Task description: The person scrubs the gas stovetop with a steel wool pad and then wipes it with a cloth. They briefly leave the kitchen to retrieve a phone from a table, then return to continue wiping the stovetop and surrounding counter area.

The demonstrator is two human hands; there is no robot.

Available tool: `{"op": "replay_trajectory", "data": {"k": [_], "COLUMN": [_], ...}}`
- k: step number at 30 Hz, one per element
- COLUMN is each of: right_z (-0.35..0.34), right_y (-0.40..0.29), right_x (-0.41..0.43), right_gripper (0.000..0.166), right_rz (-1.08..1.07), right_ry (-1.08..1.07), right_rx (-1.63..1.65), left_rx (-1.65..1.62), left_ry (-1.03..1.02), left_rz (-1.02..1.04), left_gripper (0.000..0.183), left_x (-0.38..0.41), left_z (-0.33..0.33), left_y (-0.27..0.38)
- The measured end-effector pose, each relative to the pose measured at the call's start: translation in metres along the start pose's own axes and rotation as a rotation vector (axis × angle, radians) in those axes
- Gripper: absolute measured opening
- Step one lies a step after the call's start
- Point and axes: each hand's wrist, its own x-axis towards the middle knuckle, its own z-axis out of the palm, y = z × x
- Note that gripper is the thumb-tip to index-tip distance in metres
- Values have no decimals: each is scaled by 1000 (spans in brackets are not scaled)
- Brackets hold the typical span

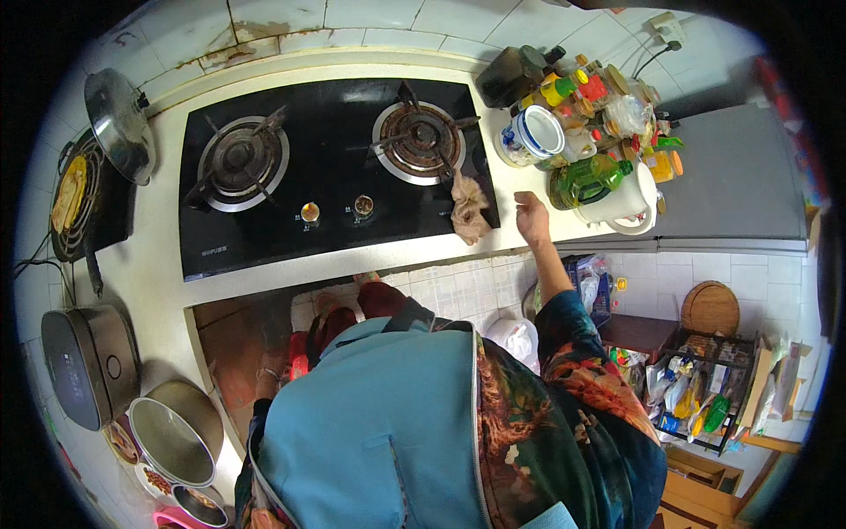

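My right hand is at the counter's front edge, right of the gas hob. Its fingers look bent, with nothing visible in them; the palm is hidden. Just left of it a crumpled beige rag hangs over the hob's front right corner. Beyond the hand stand a green oil bottle and a blue-and-white jar. My left hand is low beside the counter, dim against a brown surface, a bracelet at its wrist. Its fingers are too dark to make out.
Bottles and jars crowd the back right corner beside a grey appliance top. At left are a wok lid, a coil stove with flatbread, a rice cooker and a deep pot.
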Motion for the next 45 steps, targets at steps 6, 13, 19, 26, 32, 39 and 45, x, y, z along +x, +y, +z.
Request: {"op": "replay_trajectory", "data": {"k": [6, 13, 19, 26, 32, 39, 45], "right_z": [67, 98, 157, 231, 239, 280, 260], "right_y": [-61, -125, -191, -268, -292, -266, -352], "right_x": [-37, -38, 36, 73, 202, 256, 205], "right_gripper": [43, 44, 36, 43, 37, 58, 50], "right_rz": [-406, -706, -777, -925, -746, -785, -904], "right_ry": [-243, -559, -674, -537, -345, -364, -538], "right_rx": [-324, -325, -72, -382, -845, -781, -687], "left_rx": [-59, -157, -233, -299, -430, -617, -558], "left_ry": [18, 47, 89, 98, 176, 183, 176], "left_rz": [-148, -232, -163, -122, -251, -316, -252], "left_gripper": [26, 22, 22, 21, 19, 19, 20], "left_x": [-16, -28, 0, -45, -55, -50, -66], "left_z": [-18, -7, 16, 44, 48, 68, 88], "left_y": [-55, -71, -37, 1, -22, -78, -69]}}
